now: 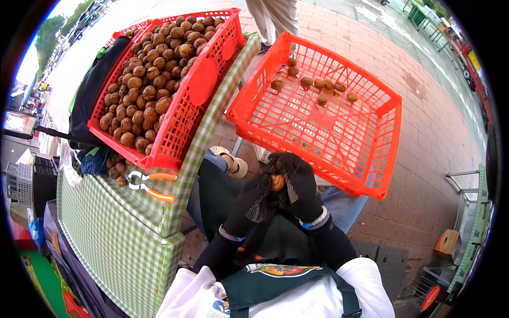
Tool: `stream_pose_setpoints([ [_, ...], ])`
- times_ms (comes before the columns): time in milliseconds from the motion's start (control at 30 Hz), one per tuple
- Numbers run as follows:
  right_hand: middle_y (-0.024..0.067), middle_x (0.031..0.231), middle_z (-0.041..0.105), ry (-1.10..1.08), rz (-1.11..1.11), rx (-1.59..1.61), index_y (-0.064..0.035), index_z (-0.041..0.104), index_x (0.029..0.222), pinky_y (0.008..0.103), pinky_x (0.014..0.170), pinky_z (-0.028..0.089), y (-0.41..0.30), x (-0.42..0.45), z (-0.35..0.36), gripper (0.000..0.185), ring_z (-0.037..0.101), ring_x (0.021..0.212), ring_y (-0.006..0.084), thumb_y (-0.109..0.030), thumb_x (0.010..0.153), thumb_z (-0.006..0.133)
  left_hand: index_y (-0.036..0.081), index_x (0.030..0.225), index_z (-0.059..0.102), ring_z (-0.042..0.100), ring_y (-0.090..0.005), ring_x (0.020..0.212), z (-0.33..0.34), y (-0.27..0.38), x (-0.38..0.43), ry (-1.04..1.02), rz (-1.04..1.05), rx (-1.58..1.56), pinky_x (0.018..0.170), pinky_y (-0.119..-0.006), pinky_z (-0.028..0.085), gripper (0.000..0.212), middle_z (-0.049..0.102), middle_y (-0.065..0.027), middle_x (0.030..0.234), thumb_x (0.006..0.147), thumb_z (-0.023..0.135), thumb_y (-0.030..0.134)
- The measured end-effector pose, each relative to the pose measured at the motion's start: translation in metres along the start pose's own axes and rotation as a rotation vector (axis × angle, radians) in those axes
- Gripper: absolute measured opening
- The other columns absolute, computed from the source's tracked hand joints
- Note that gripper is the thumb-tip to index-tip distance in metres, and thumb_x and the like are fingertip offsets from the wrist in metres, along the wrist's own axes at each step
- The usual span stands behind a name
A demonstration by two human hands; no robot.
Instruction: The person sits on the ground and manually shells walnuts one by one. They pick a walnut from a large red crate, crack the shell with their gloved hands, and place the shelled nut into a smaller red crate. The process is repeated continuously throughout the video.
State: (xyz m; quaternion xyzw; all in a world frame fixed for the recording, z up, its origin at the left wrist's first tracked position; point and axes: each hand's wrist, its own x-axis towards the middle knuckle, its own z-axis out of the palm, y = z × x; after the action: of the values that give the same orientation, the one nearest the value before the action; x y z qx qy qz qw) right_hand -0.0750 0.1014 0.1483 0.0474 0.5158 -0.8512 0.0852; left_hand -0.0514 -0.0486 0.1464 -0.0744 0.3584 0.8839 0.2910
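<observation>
A brown walnut (277,183) shows between my two hands, low over my lap and close to the near side of a red plastic crate. My left hand (247,204), in a black glove with a dotted grip, closes around it from the left. From the other side my right hand (299,187), gloved the same way, curls over it. The fingers hide most of the shell, so whether it is cracked cannot be seen. In that red crate (391,147), several walnuts (306,82) lie towards the far side of its slatted bottom.
A second red crate (203,81), heaped with walnuts (149,93), sits on a table with a green checked cloth (115,234). Orange-handled nutcracker pliers (161,196) lie before it, beside a few loose walnuts (114,173). Another person's legs (274,20) stand beyond the crates.
</observation>
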Motion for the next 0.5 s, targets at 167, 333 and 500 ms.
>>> stream_pose_setpoints([
  [167, 0.0149, 0.122, 0.057, -0.109, -0.305, -0.389, 0.0043, 0.049, 0.128, 0.0329, 0.095, 0.045, -0.006, 0.006, -0.013, 0.035, 0.058, 0.108, 0.0222, -0.015, 0.099, 0.044, -0.001, 0.133, 0.044, 0.057, -0.0225, 0.111, -0.027, -0.023, 0.005, 0.099, 0.139, 0.253, 0.094, -0.036, 0.048, 0.040, 0.056, -0.0144, 0.123, 0.098, 0.046, 0.019],
  [333, 0.0173, 0.131, 0.053, -0.156, -0.311, -0.391, 0.0049, 0.044, 0.133, 0.0352, 0.103, 0.038, -0.025, -0.005, 0.027, 0.041, 0.054, 0.118, 0.0253, -0.021, 0.101, 0.038, -0.002, 0.137, 0.039, 0.056, -0.0214, 0.113, 0.040, -0.005, -0.002, 0.187, 0.274, 0.216, 0.095, -0.034, 0.046, 0.043, 0.054, -0.0141, 0.126, 0.097, 0.047, 0.012],
  [500, 0.0197, 0.131, 0.052, -0.101, -0.534, -0.720, 0.0059, 0.039, 0.136, 0.0370, 0.102, 0.040, -0.005, -0.010, 0.012, 0.045, 0.054, 0.118, 0.0272, -0.022, 0.100, 0.041, -0.003, 0.132, 0.044, 0.056, -0.0264, 0.106, 0.019, -0.009, -0.002, 0.105, 0.453, 0.930, 0.092, -0.034, 0.044, 0.042, 0.054, -0.0193, 0.119, 0.093, 0.054, 0.011],
])
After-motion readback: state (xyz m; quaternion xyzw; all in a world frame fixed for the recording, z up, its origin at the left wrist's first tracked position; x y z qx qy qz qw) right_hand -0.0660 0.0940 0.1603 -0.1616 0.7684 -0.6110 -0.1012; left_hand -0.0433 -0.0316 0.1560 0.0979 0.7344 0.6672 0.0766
